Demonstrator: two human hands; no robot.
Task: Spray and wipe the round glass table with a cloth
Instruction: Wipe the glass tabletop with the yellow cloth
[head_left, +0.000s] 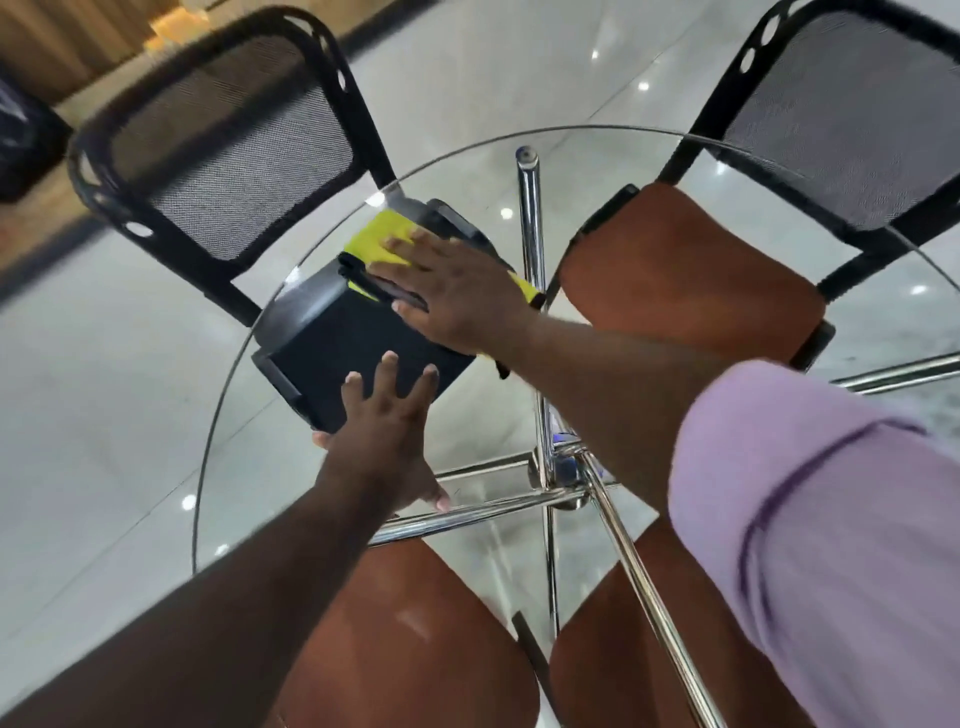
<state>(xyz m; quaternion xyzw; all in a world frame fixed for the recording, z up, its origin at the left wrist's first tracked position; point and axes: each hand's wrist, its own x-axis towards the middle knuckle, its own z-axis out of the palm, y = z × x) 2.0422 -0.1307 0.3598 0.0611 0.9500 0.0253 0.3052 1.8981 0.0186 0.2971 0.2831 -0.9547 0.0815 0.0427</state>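
Note:
The round glass table (244, 415) fills the middle of the view, with chrome legs showing through it. A yellow cloth (376, 241) lies on the glass near the far left rim. My right hand (457, 291) presses flat on the cloth, fingers spread, covering most of it. My left hand (387, 431) rests flat on the glass nearer to me, fingers apart, holding nothing. No spray bottle is in view.
A black mesh-back chair (223, 150) with a dark seat stands under the far left rim. A second mesh chair (852, 114) with an orange seat (691, 270) is at the far right. Two orange seats (415, 634) sit under the near edge. Glossy tiled floor surrounds the table.

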